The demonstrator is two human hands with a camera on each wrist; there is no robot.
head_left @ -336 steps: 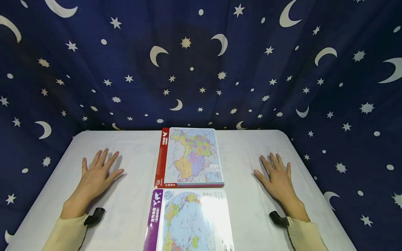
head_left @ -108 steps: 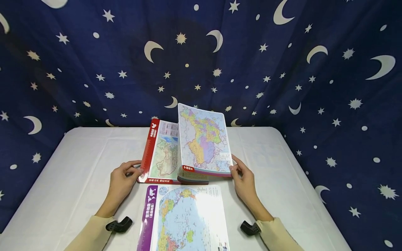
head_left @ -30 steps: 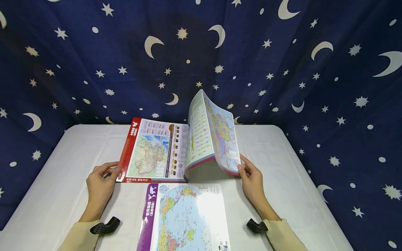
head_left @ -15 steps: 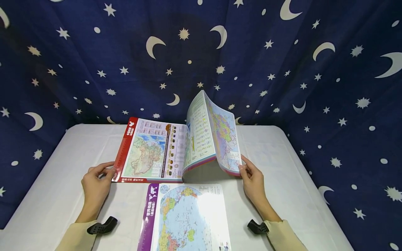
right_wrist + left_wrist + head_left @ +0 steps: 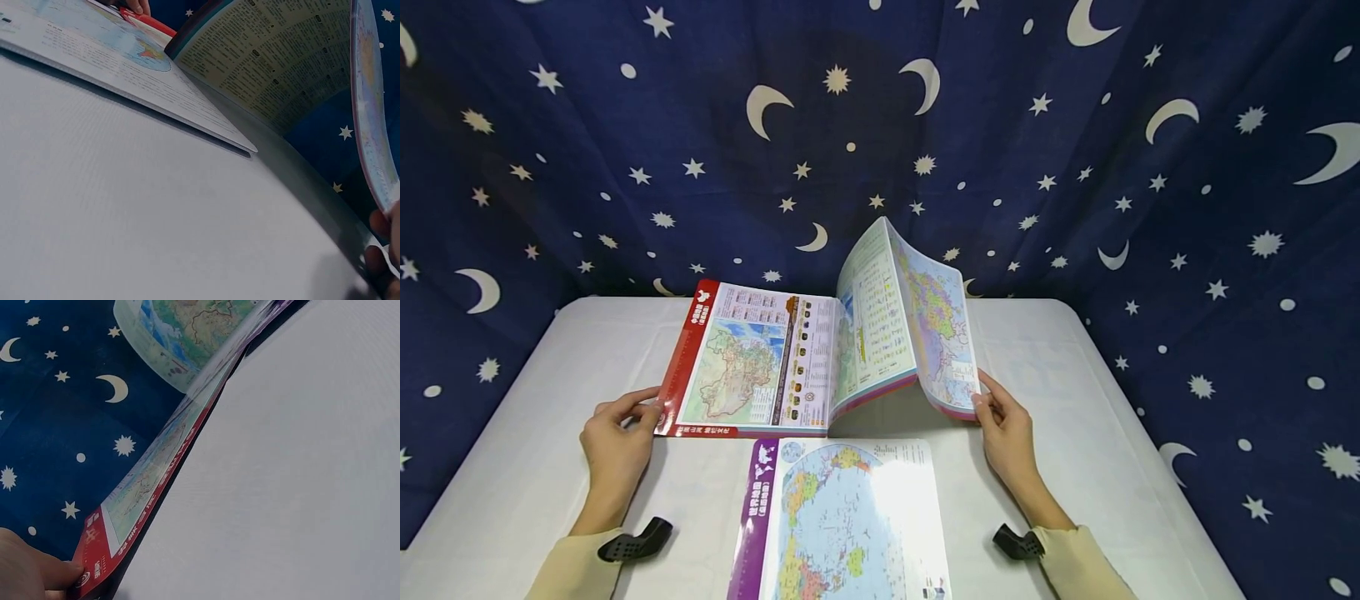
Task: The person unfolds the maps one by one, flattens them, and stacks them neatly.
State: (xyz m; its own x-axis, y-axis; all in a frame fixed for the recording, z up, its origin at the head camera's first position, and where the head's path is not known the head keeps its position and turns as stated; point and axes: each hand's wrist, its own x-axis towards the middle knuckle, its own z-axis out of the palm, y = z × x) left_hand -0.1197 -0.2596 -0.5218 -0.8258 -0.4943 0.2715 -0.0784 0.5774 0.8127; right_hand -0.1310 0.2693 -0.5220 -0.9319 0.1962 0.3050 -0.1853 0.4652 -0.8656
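A folding map with a red left band is partly unfolded at the back middle of the table. Its left part lies low and shows a relief map. The rest rises in a tent-like fold, with a coloured map panel facing right. My left hand pinches the lower left corner, where the thumb presses on the red band in the left wrist view. On the other side, my right hand pinches the panel's lower right corner. Printed text covers the fold's underside in the right wrist view.
Just in front lies a glossy world map with a purple band, its near end cut off by the view. The white table ends against a dark blue curtain with moons and stars.
At first both hands lay flat beside the folded map. Since then they have gripped its corners and unfolded it; lately my left hand has drawn the red edge left while my right stays nearly still.
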